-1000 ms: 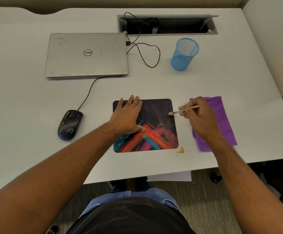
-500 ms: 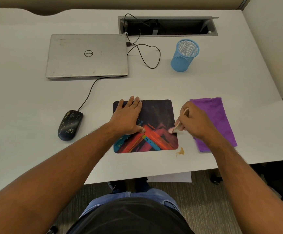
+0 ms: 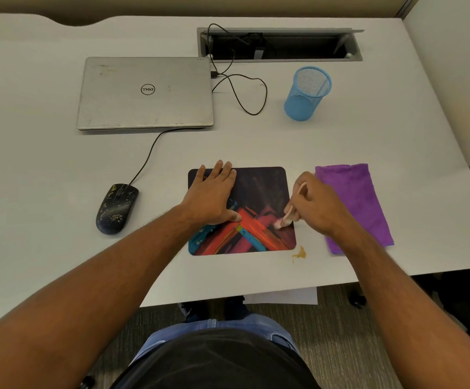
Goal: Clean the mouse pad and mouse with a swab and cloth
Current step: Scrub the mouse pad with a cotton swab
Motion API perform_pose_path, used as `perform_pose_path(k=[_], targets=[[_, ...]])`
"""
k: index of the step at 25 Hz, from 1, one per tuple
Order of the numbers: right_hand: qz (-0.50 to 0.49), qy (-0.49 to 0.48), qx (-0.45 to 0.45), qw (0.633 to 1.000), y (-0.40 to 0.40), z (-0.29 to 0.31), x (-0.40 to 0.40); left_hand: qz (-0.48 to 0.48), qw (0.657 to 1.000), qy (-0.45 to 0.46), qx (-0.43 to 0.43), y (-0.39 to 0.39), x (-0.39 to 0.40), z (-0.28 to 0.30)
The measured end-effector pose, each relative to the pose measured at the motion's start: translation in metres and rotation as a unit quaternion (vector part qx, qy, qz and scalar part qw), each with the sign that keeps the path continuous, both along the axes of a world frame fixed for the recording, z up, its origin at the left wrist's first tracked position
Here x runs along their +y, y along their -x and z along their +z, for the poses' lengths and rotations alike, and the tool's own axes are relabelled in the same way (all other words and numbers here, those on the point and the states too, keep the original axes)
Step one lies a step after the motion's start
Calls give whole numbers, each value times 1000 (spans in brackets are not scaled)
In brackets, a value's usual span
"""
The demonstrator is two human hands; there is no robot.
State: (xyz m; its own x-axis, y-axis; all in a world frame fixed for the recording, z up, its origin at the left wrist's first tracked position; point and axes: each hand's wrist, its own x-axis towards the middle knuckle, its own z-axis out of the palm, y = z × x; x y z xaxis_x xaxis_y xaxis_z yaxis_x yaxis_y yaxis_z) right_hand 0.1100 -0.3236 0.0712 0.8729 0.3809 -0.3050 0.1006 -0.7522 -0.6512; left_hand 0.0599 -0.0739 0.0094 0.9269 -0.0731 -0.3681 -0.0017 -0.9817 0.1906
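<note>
A dark mouse pad (image 3: 259,192) with red, orange and teal streaks lies on the white desk. My left hand (image 3: 211,196) presses flat on its upper left part, fingers straight. My right hand (image 3: 316,204) pinches a pale swab (image 3: 291,209), whose cotton tip touches the pad near its right edge. A purple cloth (image 3: 360,197) lies folded just right of the pad, partly under my right forearm. A dark speckled wired mouse (image 3: 116,208) sits left of the pad, apart from both hands.
A closed silver laptop (image 3: 145,92) lies at the back left, its cable looping to an open cable tray (image 3: 278,43). A blue mesh pen cup (image 3: 306,92) stands at the back right. A small brown stain (image 3: 300,252) marks the desk (image 3: 45,164) by the pad's lower right corner.
My right hand turned the swab from level above the pad's right edge to tip-down and brought it onto the pad's right side. My left hand stayed flat on the pad.
</note>
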Motion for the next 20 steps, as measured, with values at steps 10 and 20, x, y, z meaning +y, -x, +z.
perform_pose_path(k=[10, 20], targets=[[27, 6, 28, 999, 12, -5, 14, 2, 1000, 3, 1, 0, 0, -2], [83, 20, -4, 996, 16, -1, 20, 7, 1000, 0, -3, 0, 0, -3]])
